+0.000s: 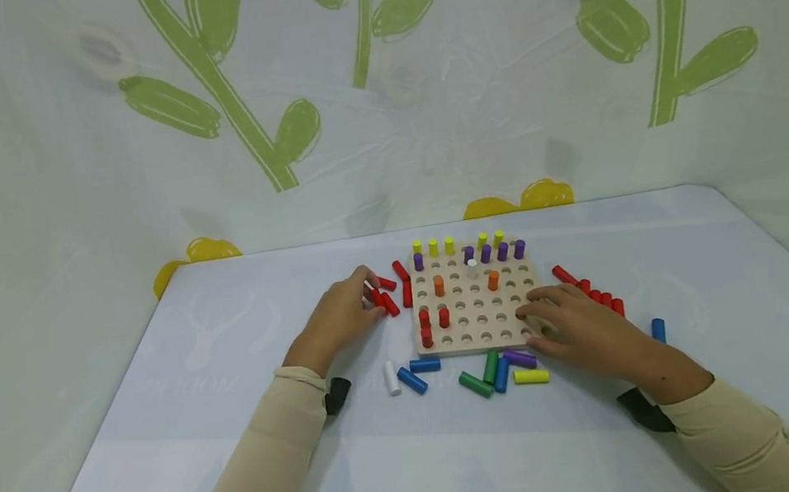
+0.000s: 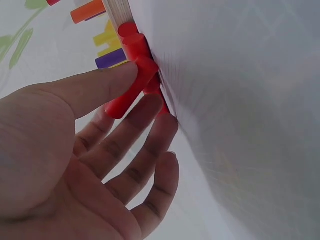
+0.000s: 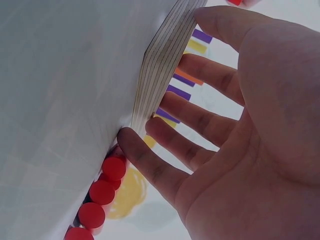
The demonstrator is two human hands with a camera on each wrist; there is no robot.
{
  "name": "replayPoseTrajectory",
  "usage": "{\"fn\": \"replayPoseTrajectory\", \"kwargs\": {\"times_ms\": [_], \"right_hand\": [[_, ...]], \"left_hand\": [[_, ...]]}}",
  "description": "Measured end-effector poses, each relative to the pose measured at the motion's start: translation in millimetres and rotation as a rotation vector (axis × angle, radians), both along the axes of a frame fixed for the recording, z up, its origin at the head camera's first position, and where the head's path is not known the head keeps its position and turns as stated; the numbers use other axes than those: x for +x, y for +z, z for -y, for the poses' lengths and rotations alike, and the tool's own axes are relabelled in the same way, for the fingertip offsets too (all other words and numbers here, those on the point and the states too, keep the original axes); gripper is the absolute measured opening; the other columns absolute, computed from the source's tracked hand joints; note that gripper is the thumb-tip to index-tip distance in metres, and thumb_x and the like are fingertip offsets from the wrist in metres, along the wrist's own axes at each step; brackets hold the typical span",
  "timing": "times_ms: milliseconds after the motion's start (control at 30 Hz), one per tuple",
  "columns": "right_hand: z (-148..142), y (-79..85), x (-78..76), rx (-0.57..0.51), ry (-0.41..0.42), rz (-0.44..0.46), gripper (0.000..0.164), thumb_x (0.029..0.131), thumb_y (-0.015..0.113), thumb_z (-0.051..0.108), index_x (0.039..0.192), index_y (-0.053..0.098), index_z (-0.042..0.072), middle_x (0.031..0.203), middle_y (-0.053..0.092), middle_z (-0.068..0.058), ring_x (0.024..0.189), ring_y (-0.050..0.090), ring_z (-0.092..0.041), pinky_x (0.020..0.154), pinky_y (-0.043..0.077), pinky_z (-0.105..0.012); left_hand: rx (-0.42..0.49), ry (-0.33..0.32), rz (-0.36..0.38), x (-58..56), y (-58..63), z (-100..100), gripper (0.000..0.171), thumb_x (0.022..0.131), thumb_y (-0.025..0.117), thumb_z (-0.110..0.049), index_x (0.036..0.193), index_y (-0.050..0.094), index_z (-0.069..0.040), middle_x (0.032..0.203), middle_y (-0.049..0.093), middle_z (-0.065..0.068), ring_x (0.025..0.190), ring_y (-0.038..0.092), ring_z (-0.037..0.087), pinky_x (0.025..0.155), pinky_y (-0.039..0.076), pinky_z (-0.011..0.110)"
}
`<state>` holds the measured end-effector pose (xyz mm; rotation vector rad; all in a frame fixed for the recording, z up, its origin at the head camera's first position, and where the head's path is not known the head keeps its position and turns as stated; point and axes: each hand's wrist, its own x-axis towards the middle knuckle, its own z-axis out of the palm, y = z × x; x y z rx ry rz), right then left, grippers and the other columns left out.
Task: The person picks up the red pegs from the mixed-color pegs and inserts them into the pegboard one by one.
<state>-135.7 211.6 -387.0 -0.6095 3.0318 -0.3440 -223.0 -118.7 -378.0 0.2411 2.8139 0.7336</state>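
Wooden pegboard (image 1: 474, 328), partly filled, coloured pegs (image 1: 439, 286) upright

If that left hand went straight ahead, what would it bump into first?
The left hand would probably meet the loose red pegs first, just short of the wooden board, though depth is unclear.

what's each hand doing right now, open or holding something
Left hand: pinching a red peg.
Right hand: open, at the edge of the wooden board.
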Motion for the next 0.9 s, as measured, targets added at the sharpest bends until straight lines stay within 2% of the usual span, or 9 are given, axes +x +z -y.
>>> {"fn": "replayPoseTrajectory", "kwargs": {"times_ms": [167,333,633,900], "right_hand": [[-0.4,-0.1,0.4,0.006,-0.009,0.002,0.047,0.090,0.074,0.033,0.132,0.064,0.015,0.142,0.054,-0.016,0.135,0.045,-0.039,0.098,0.051,-0.056],[-0.3,-0.6,0.4,0.005,-0.009,0.005,0.047,0.090,0.074,0.034,0.132,0.064,0.015,0.142,0.054,-0.016,0.135,0.045,-0.038,0.098,0.051,-0.056],[-1.3,-1.1,0.0,-0.004,-0.003,-0.002,0.046,0.090,0.074,0.033,0.131,0.064,0.015,0.141,0.055,-0.016,0.134,0.047,-0.038,0.097,0.052,-0.055],[-0.6,-1.3,0.0,-0.004,0.001,-0.005,0.046,0.090,0.074,0.034,0.131,0.064,0.016,0.141,0.055,-0.015,0.134,0.047,-0.037,0.097,0.052,-0.055]], "left_hand": [[0.027,-0.021,-0.004,-1.3,-0.3,-0.5,0.033,0.094,0.071,-0.019,0.121,0.051,-0.017,0.111,0.067,0.007,0.093,0.061,0.022,0.087,0.056,0.035],[0.030,-0.015,0.001,-1.6,-0.8,-1.3,0.031,0.095,0.069,-0.019,0.120,0.051,-0.018,0.110,0.067,0.007,0.093,0.061,0.022,0.087,0.056,0.035],[0.061,-0.025,-0.048,0.4,1.5,-2.6,0.030,0.097,0.066,-0.016,0.122,0.050,-0.017,0.107,0.066,0.009,0.090,0.061,0.022,0.082,0.057,0.032],[0.075,-0.019,-0.065,1.4,5.4,-5.9,0.033,0.097,0.066,-0.018,0.126,0.050,-0.018,0.110,0.066,0.007,0.095,0.060,0.021,0.086,0.056,0.034]]}}
